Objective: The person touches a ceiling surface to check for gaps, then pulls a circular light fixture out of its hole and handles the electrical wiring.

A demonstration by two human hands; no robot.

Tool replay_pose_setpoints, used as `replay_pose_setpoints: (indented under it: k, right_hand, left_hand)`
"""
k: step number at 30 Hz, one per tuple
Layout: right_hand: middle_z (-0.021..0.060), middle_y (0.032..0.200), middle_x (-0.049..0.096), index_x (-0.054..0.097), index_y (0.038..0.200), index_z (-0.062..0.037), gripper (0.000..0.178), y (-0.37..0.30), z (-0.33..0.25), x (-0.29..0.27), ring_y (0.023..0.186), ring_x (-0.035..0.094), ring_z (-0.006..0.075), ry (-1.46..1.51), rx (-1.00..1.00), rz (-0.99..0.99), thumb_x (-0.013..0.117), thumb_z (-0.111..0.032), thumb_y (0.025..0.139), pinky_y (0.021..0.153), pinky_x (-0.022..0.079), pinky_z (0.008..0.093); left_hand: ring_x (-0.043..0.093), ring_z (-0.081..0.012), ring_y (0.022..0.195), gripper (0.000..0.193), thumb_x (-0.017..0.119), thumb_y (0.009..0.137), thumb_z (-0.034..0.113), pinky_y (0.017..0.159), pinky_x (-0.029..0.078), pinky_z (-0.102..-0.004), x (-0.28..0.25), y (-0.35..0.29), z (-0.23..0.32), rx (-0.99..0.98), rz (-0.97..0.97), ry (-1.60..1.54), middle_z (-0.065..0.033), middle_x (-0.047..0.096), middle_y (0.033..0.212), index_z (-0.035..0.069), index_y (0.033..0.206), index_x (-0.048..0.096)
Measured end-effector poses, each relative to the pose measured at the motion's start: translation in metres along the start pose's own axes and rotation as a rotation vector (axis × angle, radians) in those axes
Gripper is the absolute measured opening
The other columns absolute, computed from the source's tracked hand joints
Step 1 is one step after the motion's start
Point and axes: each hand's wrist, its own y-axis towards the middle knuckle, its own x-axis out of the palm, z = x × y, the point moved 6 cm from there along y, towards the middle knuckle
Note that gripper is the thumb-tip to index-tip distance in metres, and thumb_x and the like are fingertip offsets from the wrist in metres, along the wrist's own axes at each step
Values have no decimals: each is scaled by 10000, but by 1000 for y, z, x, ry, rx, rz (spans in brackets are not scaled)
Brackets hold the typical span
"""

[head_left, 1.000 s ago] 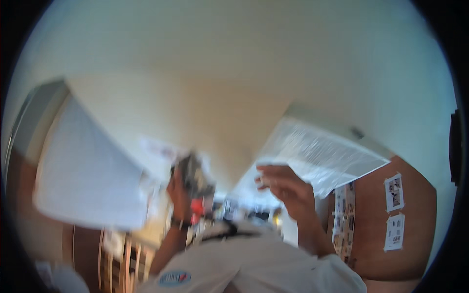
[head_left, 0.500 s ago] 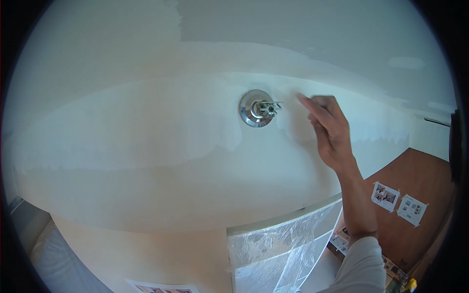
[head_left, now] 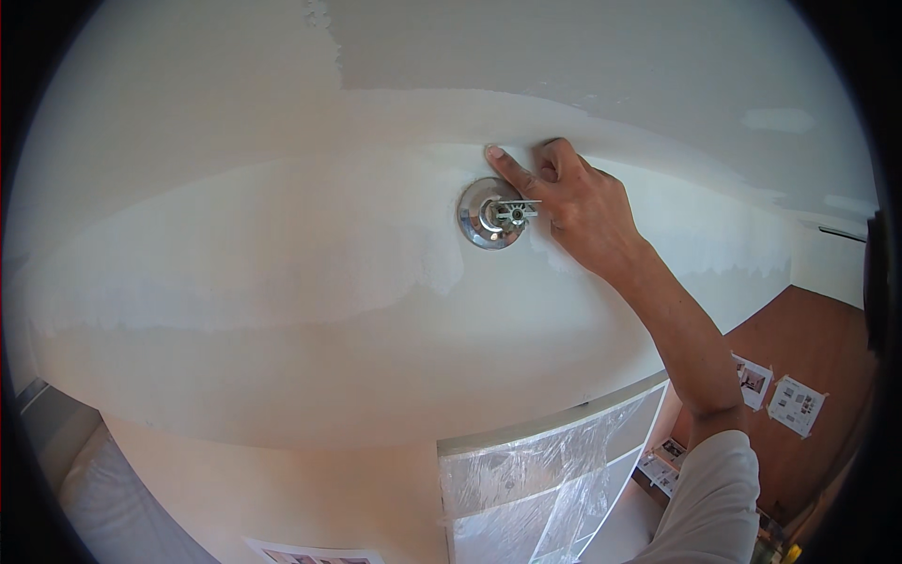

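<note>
A chrome fire sprinkler head (head_left: 516, 212) juts out from its round polished cover plate (head_left: 474, 221) on the pale, patchily coated surface. My right hand (head_left: 592, 207) reaches up beside it from the lower right. One finger is stretched out, its tip at the surface just above the plate's upper edge. Other fingers are bent back near the ceiling-like grey area. Nothing shows in this hand, and it partly covers the plate's right side. My left hand is out of view.
Below stands a cabinet-like unit wrapped in clear plastic film (head_left: 526, 479). At the right, printed sheets (head_left: 797, 405) are taped to a brown panel (head_left: 799, 348). Pale grey fabric (head_left: 122, 498) lies at the lower left, and another sheet (head_left: 310, 553) shows at the bottom edge.
My right hand has moved left and slightly up, from beside the sprinkler head to the surface just above its plate. The forearm now leans further left.
</note>
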Motion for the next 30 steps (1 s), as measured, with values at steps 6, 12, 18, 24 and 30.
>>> replay_pose_setpoints:
  k: [6, 12, 18, 24, 30]
  right_hand:
    - [90, 998, 528, 595, 1468, -282, 751, -13, 4, 1, 704, 583, 179, -228, -1, 91, 686, 9, 782, 485, 523, 292]
    - [110, 966, 536, 485, 1553, -335, 841, -21, 3, -5, 707, 590, 185, -163, -44, 120, 694, 7, 813, 478, 505, 302]
    - [67, 819, 541, 411, 1585, -404, 819, 1, -6, -5, 558, 563, 175, -315, -124, -1, 688, -87, 883, 466, 476, 298]
    - [63, 808, 571, 209, 1650, -431, 996, 7, -9, 1, 454, 501, 163, -326, -75, -129, 685, -72, 852, 427, 468, 307]
    - [56, 798, 565, 374, 1613, -353, 794, 1, -4, -4, 453, 510, 132, -373, -63, -134, 661, -129, 907, 410, 450, 288]
  left_hand:
    - [639, -272, 1092, 458, 607, 1012, 303, 953, 547, -373, -1, 1, 3, -4, -1, -2, -119, 644, 1249, 99, 1420, 564]
    - [638, -274, 1101, 452, 608, 1010, 292, 957, 545, -371, 0, 2, 2, -2, -6, -1, -120, 641, 1255, 103, 1418, 564]
    - [637, -276, 1109, 446, 609, 1009, 281, 961, 543, -370, 1, 0, 1, -6, -9, 5, -120, 638, 1260, 106, 1416, 564]
    - [635, -278, 1117, 440, 610, 1007, 270, 965, 541, -368, -1, 0, 0, -11, -8, 9, -121, 635, 1266, 110, 1415, 563]
    - [634, -280, 1125, 435, 610, 1006, 259, 970, 539, -367, -1, 0, 0, -9, -11, 7, -122, 632, 1272, 113, 1413, 563]
